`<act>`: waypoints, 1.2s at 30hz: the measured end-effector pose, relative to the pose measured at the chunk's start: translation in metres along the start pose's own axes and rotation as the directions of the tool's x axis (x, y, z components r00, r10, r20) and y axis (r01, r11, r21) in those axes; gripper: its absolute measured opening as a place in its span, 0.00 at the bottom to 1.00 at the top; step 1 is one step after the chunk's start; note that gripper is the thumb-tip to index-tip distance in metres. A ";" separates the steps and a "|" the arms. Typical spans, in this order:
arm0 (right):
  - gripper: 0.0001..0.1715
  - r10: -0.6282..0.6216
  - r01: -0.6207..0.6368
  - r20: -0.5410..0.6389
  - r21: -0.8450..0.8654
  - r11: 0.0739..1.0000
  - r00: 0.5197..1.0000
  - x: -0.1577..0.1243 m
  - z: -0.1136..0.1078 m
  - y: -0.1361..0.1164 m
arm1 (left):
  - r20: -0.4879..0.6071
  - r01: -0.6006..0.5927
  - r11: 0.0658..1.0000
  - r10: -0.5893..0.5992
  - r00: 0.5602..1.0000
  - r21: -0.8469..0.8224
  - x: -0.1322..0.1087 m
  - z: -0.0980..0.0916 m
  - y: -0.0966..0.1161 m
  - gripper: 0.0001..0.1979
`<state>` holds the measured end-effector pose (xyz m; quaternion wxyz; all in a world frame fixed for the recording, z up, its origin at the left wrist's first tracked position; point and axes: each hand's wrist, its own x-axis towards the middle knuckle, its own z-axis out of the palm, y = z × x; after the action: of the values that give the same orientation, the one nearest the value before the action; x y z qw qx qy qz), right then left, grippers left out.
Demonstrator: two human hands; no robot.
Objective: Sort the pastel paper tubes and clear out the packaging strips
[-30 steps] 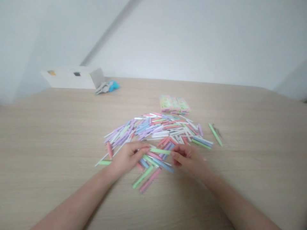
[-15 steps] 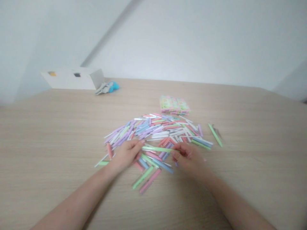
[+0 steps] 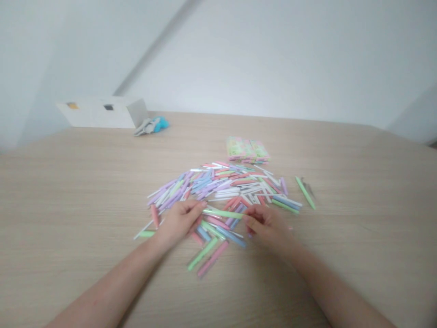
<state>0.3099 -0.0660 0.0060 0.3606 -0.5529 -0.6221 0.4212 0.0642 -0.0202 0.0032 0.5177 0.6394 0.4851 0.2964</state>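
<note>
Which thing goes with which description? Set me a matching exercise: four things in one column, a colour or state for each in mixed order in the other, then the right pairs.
Things
1. Box at the back left
2. Crumpled bundle by the box
3. Stack of packets behind the loose pile
4. Left hand and right hand

Colours or states
A. Grey and bright blue
B. Holding a green stick between them
C. White, with one orange-yellow and one dark patch
D. Mostly green and pink

Pairs: 1-C, 2-A, 3-D, 4-B.
</note>
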 end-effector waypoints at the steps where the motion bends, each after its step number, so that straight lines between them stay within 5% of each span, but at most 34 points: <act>1: 0.11 0.002 -0.001 0.004 -0.002 1.000 1.000 0.000 0.000 0.000 | 0.003 -0.002 1.000 0.002 1.000 -0.005 0.000 0.000 0.000 0.25; 9: 0.10 -0.114 0.116 0.022 -0.248 0.962 0.993 -0.002 -0.002 -0.008 | -0.030 -0.033 0.999 0.034 0.999 0.034 -0.001 0.001 0.004 0.24; 15: 0.05 -0.231 0.231 0.055 -0.451 0.862 0.971 -0.005 0.000 -0.012 | 0.074 0.032 0.998 -0.028 0.997 -0.053 -0.002 0.003 0.005 0.22; 21: 0.03 -0.397 0.346 0.025 -0.540 0.767 0.918 -0.005 -0.003 -0.010 | 0.087 -0.066 0.992 0.075 0.993 -0.111 -0.002 0.004 0.001 0.20; 27: 0.08 -0.293 0.147 -0.123 -0.648 0.747 0.948 0.002 -0.015 -0.002 | -0.027 -0.093 0.992 0.092 0.995 -0.081 -0.001 0.003 0.003 0.23; 32: 0.12 -0.250 -0.024 -0.280 -0.707 0.706 0.927 0.012 -0.038 0.008 | -0.035 -0.036 0.998 0.035 0.999 -0.047 -0.003 0.004 0.008 0.20; 36: 0.15 -0.144 -0.276 -0.430 -0.766 0.581 0.891 0.015 -0.062 0.010 | -0.033 -0.022 1.000 0.022 0.999 -0.011 -0.004 0.003 0.011 0.19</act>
<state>0.3684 -0.0426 0.0200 0.1844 -0.7602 -0.6220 -0.0354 0.0690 -0.0253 0.0137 0.5101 0.6367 0.4849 0.3153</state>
